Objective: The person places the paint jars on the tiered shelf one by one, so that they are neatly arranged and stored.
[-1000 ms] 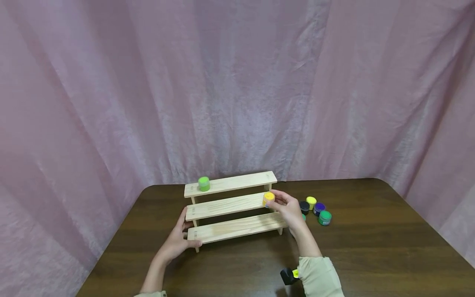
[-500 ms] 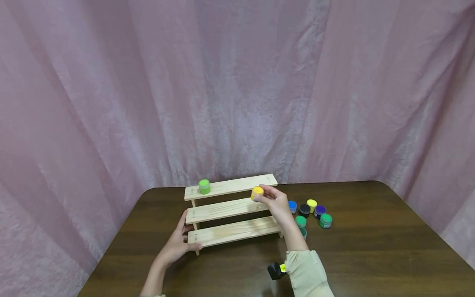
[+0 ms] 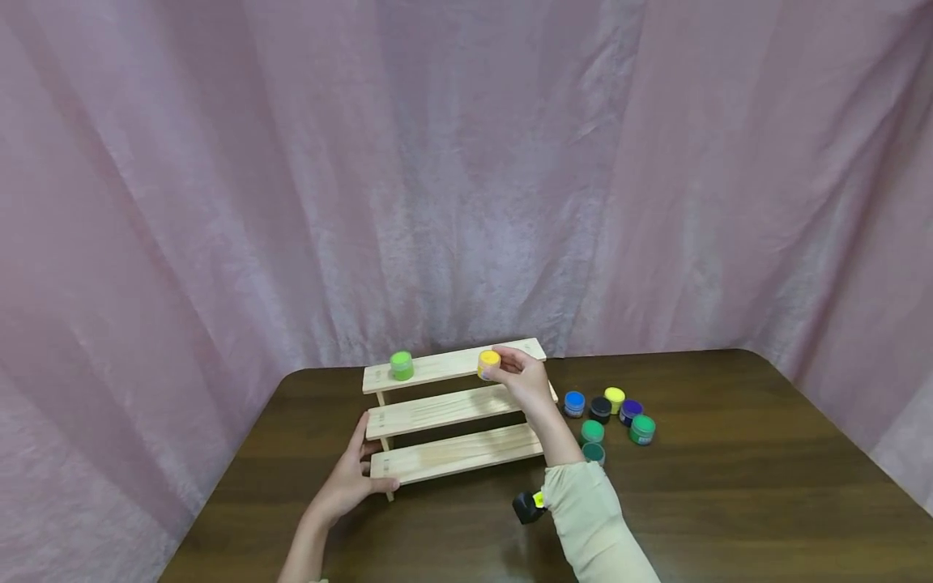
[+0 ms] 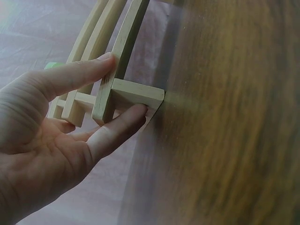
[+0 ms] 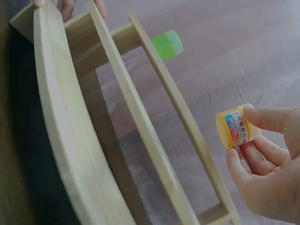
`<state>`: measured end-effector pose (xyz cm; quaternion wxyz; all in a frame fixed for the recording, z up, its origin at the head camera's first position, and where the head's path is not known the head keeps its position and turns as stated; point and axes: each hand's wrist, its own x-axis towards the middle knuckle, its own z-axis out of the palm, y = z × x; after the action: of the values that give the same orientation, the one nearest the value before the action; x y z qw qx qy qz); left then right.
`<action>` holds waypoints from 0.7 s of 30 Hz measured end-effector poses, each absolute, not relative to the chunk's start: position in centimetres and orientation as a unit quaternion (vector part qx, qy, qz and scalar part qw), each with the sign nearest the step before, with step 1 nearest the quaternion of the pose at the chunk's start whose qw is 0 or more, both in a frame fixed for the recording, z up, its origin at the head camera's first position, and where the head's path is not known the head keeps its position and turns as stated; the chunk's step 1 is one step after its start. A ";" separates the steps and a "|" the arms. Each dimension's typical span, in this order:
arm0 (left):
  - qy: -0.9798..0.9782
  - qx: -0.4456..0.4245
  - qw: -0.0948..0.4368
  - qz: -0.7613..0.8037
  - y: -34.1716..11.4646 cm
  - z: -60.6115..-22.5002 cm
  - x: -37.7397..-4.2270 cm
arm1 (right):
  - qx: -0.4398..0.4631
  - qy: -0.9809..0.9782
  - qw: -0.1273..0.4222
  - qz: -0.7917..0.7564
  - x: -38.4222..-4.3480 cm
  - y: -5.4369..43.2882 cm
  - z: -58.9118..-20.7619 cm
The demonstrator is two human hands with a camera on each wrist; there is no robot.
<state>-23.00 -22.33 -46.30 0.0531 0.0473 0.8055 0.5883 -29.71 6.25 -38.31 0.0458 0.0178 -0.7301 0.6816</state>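
A three-tier wooden rack point(image 3: 437, 462) stands on the table. My left hand point(image 3: 348, 478) grips its left end, thumb on the lowest board's front edge and fingers around the side support, as the left wrist view shows. In my right hand point(image 3: 526, 385) I pinch a small yellow-orange paint jar point(image 3: 488, 363) between thumb and fingers. In the right wrist view this jar point(image 5: 233, 127) is held off the boards, its printed label visible. From the head it overlaps the top board near its right half. A light green paint jar point(image 3: 401, 365) sits on the top board toward the left.
Right of the rack several paint jars stand on the brown table point(image 3: 729, 470): blue point(image 3: 574, 404), black point(image 3: 601, 410), yellow point(image 3: 615, 399), purple point(image 3: 631, 412) and greens point(image 3: 643, 429). A black device point(image 3: 526, 508) shows at my right wrist. A pink curtain point(image 3: 466, 178) hangs behind.
My right hand has carried the yellow-orange jar left and back, from the middle board's right end to the top board. My left hand keeps its grip on the rack.
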 end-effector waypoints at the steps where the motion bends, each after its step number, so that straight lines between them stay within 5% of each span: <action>1: 0.806 0.046 0.053 0.588 -22.2 -46.3 -23.0 | 0.020 -0.730 0.045 0.681 -29.9 6.2 -38.1; 21: 0.807 0.045 0.054 0.587 -22.1 -46.2 -23.2 | -0.003 -0.696 0.037 0.717 -32.3 3.7 -36.8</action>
<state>-23.16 -22.14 -46.24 0.0536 0.0450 0.8069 0.5866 -32.26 3.71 -36.85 0.0370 -0.0025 -0.6961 0.7170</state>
